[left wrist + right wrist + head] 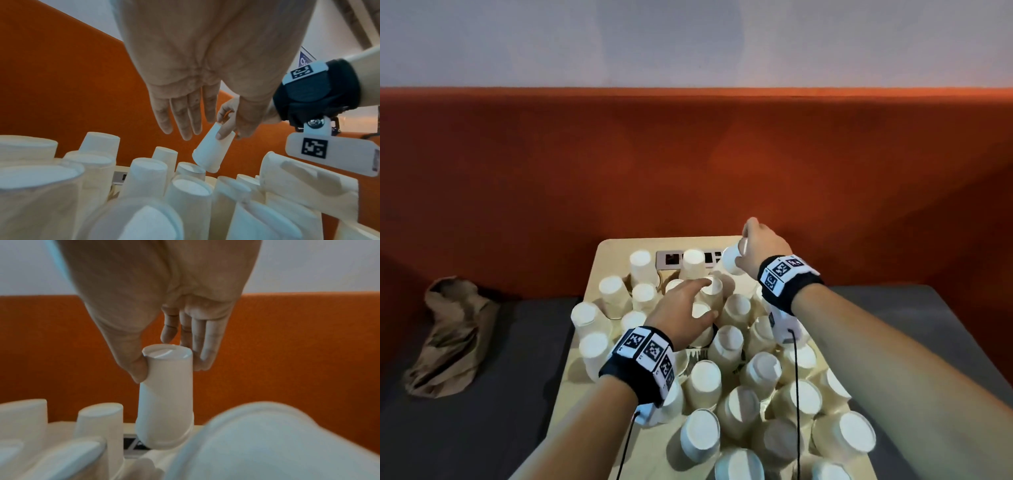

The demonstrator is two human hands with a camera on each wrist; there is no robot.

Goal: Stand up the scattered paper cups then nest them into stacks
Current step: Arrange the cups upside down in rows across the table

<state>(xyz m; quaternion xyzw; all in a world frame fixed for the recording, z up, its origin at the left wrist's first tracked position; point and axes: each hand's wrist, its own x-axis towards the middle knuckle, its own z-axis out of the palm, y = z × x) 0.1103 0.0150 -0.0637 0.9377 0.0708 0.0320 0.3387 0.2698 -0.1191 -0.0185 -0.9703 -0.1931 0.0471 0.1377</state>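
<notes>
Head view puts us over a small pale wooden surface [599, 270] crowded with white paper cups [702, 375], nearly all standing mouth down with their flat bases up, packed close from our near edge to the far one. Nearest us the cups fill the right and middle of the surface, many touching their neighbours.

Further in, our left hand [681, 310] reaches over the middle of the crowd with fingers straight and spread, grasping nothing; from the head view its fingertips lie at the base of one inverted cup, but we cannot tell whether they touch it. In the left wrist view the left hand [185, 68] hangs clear above the cup tops.

Beyond it, near the far right corner, our right hand [760, 250] grips a single white paper cup [732, 260], thumb on one side and fingers on the other, close to its base. That cup [165, 395] is lifted and tilted, mouth down, over the grey socket plate [671, 258] set in the surface.

Both wrists wear black bands with square printed markers [650, 353]. Left of the surface a crumpled brown paper bag [448, 335] lies on a grey cushion [482, 428], and an orange upholstered backrest [688, 154] rises behind.
</notes>
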